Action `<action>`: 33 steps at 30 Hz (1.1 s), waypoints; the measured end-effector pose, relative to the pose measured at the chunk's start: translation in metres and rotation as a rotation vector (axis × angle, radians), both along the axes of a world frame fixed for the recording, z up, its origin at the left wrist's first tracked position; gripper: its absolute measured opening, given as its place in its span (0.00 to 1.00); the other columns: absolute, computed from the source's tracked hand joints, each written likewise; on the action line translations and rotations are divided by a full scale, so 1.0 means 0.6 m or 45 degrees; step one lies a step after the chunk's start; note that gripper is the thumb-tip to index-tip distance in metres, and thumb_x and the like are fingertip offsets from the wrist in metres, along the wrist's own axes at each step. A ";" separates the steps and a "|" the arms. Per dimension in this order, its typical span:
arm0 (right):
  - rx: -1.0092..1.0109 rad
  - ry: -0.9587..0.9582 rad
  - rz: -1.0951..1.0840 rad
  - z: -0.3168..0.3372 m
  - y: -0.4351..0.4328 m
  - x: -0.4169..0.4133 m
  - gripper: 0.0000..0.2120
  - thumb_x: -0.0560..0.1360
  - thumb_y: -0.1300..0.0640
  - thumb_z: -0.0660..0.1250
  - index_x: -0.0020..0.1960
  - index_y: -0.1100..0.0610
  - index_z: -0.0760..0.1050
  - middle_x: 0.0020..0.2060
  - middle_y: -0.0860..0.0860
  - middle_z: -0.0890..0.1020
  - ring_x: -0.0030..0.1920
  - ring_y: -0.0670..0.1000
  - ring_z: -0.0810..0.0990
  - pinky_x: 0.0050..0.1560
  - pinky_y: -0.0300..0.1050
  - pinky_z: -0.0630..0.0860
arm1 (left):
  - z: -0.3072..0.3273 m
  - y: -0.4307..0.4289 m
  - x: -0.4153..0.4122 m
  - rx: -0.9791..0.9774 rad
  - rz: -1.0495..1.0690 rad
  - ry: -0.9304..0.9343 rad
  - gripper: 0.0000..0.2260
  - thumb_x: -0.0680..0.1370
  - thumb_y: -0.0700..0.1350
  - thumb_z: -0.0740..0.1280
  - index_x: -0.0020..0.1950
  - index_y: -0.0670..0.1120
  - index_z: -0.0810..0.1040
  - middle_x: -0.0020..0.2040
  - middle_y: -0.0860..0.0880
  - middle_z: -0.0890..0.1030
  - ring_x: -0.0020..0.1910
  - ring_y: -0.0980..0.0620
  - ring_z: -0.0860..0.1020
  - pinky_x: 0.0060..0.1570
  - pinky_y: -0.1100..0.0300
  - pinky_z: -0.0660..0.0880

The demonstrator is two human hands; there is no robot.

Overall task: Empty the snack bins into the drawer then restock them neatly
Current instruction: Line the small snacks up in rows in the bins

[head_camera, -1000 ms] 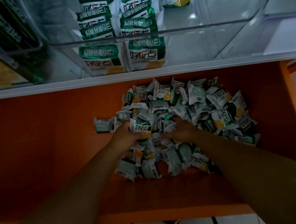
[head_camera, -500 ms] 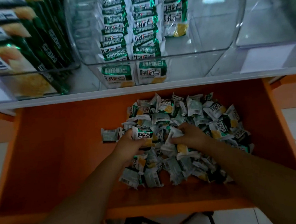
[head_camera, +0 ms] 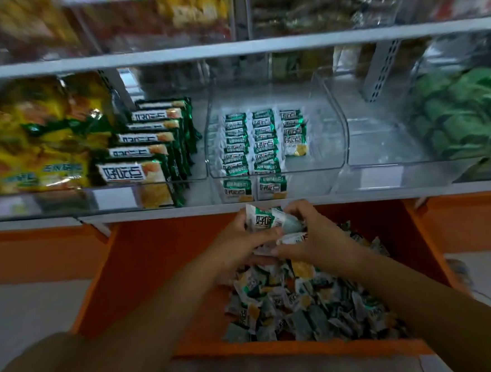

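Fingers [head_camera: 260,234] of the left hand [head_camera: 235,240] and right hand [head_camera: 317,239] curl around several snack packets [head_camera: 265,220], likely squaring them for the clear bin [head_camera: 331,162] above the drawer [head_camera: 157,264].

The single camera is riding on the person's head, looking forward and down. It is facing the shelf [head_camera: 355,197] square on and standing close, taking in the clear bins [head_camera: 337,127] across the middle and the open drawer [head_camera: 157,264] just below, with the edges bending wide.
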State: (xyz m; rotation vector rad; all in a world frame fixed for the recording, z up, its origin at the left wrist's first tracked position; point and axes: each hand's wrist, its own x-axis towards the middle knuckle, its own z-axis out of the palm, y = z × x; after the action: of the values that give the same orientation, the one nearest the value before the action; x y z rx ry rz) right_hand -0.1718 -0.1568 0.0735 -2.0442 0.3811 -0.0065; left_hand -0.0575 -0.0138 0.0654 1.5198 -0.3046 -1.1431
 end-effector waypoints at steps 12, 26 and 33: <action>0.174 0.022 -0.144 0.059 0.004 -0.005 0.28 0.68 0.46 0.74 0.64 0.44 0.67 0.57 0.43 0.78 0.50 0.38 0.81 0.46 0.35 0.78 | 0.045 0.026 0.020 -0.227 0.257 -0.093 0.25 0.70 0.38 0.76 0.64 0.48 0.72 0.57 0.46 0.83 0.50 0.47 0.85 0.45 0.51 0.82; -0.603 -0.054 -0.232 0.180 -0.168 0.160 0.16 0.73 0.52 0.73 0.56 0.51 0.71 0.47 0.50 0.81 0.41 0.49 0.79 0.35 0.29 0.72 | 0.111 0.006 0.128 -0.373 0.445 -0.341 0.34 0.71 0.44 0.76 0.73 0.56 0.64 0.69 0.56 0.69 0.53 0.53 0.80 0.46 0.54 0.83; -1.444 0.542 0.301 0.111 -0.232 0.288 0.22 0.78 0.52 0.66 0.69 0.58 0.69 0.66 0.56 0.73 0.66 0.57 0.72 0.63 0.45 0.66 | 0.106 0.011 0.160 -0.323 0.490 -0.506 0.24 0.72 0.43 0.75 0.65 0.54 0.72 0.57 0.52 0.81 0.45 0.56 0.84 0.41 0.57 0.83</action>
State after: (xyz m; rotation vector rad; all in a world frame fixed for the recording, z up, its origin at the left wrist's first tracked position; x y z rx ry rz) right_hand 0.0010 -0.2958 0.1403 -3.2168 0.4426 0.4576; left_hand 0.0385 -0.0073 0.1288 1.4894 -0.3877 -0.4772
